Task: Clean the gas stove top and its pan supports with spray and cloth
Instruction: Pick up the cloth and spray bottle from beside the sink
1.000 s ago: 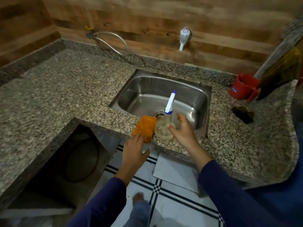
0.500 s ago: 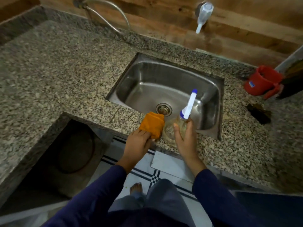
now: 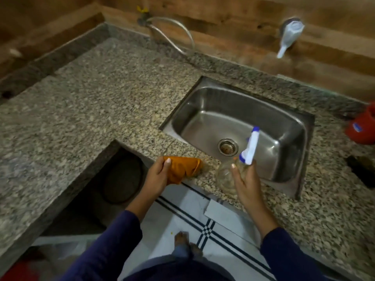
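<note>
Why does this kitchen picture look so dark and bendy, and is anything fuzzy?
Head view: dim, warm light; the wide lens bows the speckled granite counter; the white wall tap and red plastic mug look motion-smeared; the steel sink shows soft glare; the orange cloth in the left hand and clear spray bottle in the right hand look fairly sharp.

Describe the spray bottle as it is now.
The spray bottle has a clear, rounded body that looks nearly empty, a blue collar and a white trigger head with a blue tip. It tilts, head up and to the right, in front of the sink. The right hand grips it below the collar, thumb on the body. Whether its base touches the counter is unclear.
</note>
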`<state>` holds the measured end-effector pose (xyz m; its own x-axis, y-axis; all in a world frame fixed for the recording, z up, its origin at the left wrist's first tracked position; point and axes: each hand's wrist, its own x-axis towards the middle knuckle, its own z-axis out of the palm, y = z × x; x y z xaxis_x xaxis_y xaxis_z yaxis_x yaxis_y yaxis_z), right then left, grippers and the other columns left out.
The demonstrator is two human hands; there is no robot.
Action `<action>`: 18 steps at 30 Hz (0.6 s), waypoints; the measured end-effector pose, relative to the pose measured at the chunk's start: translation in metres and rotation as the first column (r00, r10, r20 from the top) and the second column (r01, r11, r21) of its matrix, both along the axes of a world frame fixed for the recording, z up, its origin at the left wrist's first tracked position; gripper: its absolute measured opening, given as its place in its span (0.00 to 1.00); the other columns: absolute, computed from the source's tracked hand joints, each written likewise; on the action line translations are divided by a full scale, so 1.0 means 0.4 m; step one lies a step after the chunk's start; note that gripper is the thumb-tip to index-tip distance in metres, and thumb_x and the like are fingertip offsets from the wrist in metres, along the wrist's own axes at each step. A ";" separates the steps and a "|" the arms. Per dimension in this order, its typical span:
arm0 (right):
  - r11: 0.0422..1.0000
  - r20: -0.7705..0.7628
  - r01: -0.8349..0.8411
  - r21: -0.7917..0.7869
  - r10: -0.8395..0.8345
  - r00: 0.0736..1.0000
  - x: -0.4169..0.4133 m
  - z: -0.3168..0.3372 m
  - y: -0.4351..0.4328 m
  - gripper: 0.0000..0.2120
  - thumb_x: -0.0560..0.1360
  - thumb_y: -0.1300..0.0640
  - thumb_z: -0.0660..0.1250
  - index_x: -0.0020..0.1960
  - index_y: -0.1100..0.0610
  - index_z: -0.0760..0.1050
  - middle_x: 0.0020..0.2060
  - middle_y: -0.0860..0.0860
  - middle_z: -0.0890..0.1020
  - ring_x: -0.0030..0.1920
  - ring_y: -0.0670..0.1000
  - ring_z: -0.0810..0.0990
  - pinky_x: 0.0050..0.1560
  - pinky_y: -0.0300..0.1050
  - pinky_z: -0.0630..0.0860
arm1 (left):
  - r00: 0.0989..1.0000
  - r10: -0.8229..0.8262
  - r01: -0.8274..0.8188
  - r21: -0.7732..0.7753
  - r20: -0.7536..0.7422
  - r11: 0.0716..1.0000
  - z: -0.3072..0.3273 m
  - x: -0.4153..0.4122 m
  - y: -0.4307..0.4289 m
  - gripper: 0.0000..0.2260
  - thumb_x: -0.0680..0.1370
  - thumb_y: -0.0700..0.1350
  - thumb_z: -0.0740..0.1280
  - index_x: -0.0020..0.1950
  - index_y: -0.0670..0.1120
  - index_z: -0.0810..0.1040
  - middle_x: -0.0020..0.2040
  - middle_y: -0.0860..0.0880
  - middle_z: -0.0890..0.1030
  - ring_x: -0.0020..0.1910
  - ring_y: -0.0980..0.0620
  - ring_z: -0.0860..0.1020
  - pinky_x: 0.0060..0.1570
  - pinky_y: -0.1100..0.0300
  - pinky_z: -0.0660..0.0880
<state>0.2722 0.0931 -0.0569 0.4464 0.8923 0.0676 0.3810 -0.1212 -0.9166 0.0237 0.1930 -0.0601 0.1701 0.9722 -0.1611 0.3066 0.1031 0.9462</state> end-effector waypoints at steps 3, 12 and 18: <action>0.997 -0.083 -0.044 0.062 0.049 0.995 -0.053 0.021 0.051 0.25 0.79 0.40 0.61 0.67 0.57 0.66 0.49 0.54 0.81 0.47 0.48 0.82 0.48 0.53 0.81 | 0.995 0.097 -0.096 -0.033 0.025 0.995 0.038 -0.083 -0.020 0.21 0.79 0.61 0.61 0.48 0.41 0.72 0.44 0.34 0.74 0.44 0.33 0.76 0.48 0.36 0.76; 0.906 -0.142 -0.371 0.204 0.403 0.904 -0.504 0.131 0.278 0.16 0.80 0.52 0.64 0.65 0.56 0.69 0.51 0.48 0.81 0.52 0.44 0.79 0.54 0.37 0.74 | 0.879 0.474 -0.473 0.032 -0.052 0.880 0.170 -0.504 -0.056 0.10 0.83 0.50 0.61 0.49 0.48 0.79 0.42 0.48 0.81 0.42 0.56 0.80 0.45 0.58 0.76; 0.805 -0.130 -0.575 0.146 0.592 0.795 -0.881 0.098 0.405 0.05 0.81 0.56 0.64 0.52 0.46 0.70 0.37 0.40 0.79 0.39 0.42 0.79 0.43 0.36 0.73 | 0.794 0.603 -0.601 0.050 -0.070 0.797 0.189 -0.842 -0.018 0.10 0.81 0.40 0.65 0.40 0.48 0.74 0.30 0.54 0.76 0.29 0.61 0.74 0.33 0.62 0.69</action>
<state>-0.0800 0.2550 -0.0177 -0.1453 0.9796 0.1386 0.1971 0.1660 -0.9662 -0.3132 0.1859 0.0154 -0.4633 0.8775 -0.1235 0.2629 0.2692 0.9265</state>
